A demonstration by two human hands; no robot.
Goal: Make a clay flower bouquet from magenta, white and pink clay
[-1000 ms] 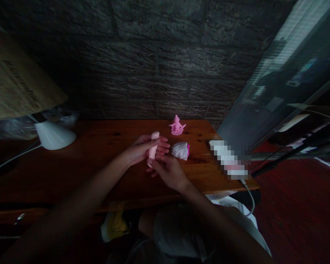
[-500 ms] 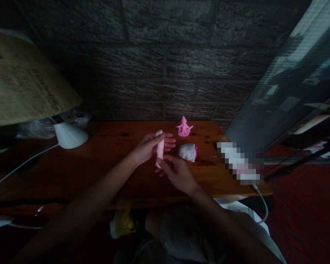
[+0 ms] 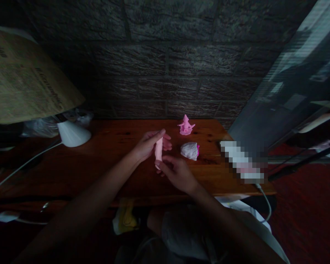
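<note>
Above the wooden table, both hands hold a pale pink roll of modelling clay [image 3: 159,148], which stands nearly lengthwise between them. My left hand [image 3: 151,143] has its thumb over the roll's upper end, with the fingers behind it. The lower end is pinched between the thumb and fingers of my right hand [image 3: 176,171]. Just right of the hands lies a whitish, wrinkled lump [image 3: 189,151] with a bright pink edge. Behind it stands a small pink figure [image 3: 185,125] with a pointed top and two arms spread sideways.
The wooden table [image 3: 115,143] meets a dark brick wall [image 3: 151,62]. On the left is a lamp with a white base [image 3: 74,135] and a printed paper shade [image 3: 30,80]. A blurred-out device [image 3: 242,161] with a cable [image 3: 265,198] lies at the right edge.
The camera view has swung left, so everything sits further right in the picture. My left hand's fingers have curled in closer around the clay roll; my right hand keeps its pinch.
</note>
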